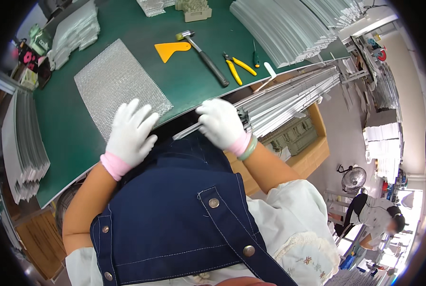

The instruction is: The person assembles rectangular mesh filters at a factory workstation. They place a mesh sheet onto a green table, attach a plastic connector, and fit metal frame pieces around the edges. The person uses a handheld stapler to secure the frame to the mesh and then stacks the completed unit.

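My left hand (131, 133), in a white glove with a pink cuff, has its fingers spread over the near edge of a silvery mesh sheet (120, 83). This sheet lies at a slant on the green table (194, 43). My right hand (221, 123), gloved alike, is curled round a thin metal strip (185, 131) just off the table's front edge. The strip's near end sticks out toward my apron; its other end is lost among long metal strips (289, 102) on the right.
On the table lie a yellow scraper (171, 49), a hammer (208, 62), yellow-handled pliers (238, 66) and a screwdriver (256, 55). Stacked panels (289, 28) fill the far right, more (24, 143) the left. A cardboard box (313, 152) of parts stands below; a person (372, 219) works beyond.
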`<move>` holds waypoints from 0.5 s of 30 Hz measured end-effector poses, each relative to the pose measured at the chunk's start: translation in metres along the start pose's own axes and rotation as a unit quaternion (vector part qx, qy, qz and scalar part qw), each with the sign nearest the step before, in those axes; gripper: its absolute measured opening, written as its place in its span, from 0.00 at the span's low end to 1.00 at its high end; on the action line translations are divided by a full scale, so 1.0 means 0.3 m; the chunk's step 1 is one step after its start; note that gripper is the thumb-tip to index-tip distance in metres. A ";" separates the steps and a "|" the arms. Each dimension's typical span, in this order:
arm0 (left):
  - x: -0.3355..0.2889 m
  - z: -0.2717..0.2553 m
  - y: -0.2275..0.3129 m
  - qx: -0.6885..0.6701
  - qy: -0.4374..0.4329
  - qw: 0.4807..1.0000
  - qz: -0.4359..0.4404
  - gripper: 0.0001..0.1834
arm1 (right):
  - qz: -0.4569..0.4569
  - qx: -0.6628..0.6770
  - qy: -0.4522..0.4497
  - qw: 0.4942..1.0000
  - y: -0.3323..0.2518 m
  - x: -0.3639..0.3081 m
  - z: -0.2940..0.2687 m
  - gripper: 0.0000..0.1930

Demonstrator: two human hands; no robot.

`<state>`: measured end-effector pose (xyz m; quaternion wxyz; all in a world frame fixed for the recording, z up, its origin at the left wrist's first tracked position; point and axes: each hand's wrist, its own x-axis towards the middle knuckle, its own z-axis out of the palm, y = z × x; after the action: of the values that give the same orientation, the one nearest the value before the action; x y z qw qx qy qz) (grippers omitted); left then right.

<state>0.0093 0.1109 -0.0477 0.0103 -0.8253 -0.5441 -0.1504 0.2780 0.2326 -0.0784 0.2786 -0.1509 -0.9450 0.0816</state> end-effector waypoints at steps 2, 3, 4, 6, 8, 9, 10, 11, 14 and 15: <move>0.051 0.066 0.031 -0.070 0.024 0.997 0.018 0.37 | -0.053 0.080 0.097 0.991 -0.126 0.058 -0.043 0.16; 0.099 0.080 0.064 -0.130 0.024 0.991 0.020 0.36 | -0.093 0.114 0.129 0.981 -0.191 0.103 -0.070 0.17; 0.130 0.117 0.092 -0.171 -0.005 0.985 0.013 0.35 | -0.140 0.159 0.160 0.964 -0.246 0.148 -0.078 0.19; 0.159 0.082 0.148 -0.318 0.013 0.948 0.007 0.27 | -0.197 0.227 0.154 0.941 -0.301 0.210 -0.036 0.20; 0.177 0.007 0.174 -0.453 0.040 0.890 -0.003 0.19 | -0.238 0.253 0.206 0.915 -0.317 0.213 -0.021 0.15; 0.176 -0.027 0.178 -0.515 0.059 0.855 -0.011 0.17 | -0.248 0.271 0.221 0.903 -0.305 0.181 -0.005 0.15; 0.165 -0.045 0.172 -0.573 0.079 0.815 -0.020 0.15 | -0.259 0.292 0.235 0.890 -0.285 0.153 -0.003 0.14; 0.117 -0.047 0.142 -0.717 0.148 0.680 -0.027 0.22 | -0.167 0.236 -0.078 0.954 -0.251 0.153 -0.114 0.18; -0.079 -0.272 0.015 -0.763 0.285 0.581 0.009 0.26 | 0.188 0.623 0.140 0.747 -0.151 0.000 0.030 0.35; -0.158 -0.329 -0.028 -0.750 0.316 0.581 0.007 0.26 | 0.271 0.784 0.258 0.495 -0.113 -0.063 0.063 0.42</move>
<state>-0.0388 0.0538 0.0331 -0.4397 -0.4434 -0.1945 -0.7565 0.2745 0.1930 -0.0955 0.4779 -0.1336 -0.2912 0.8179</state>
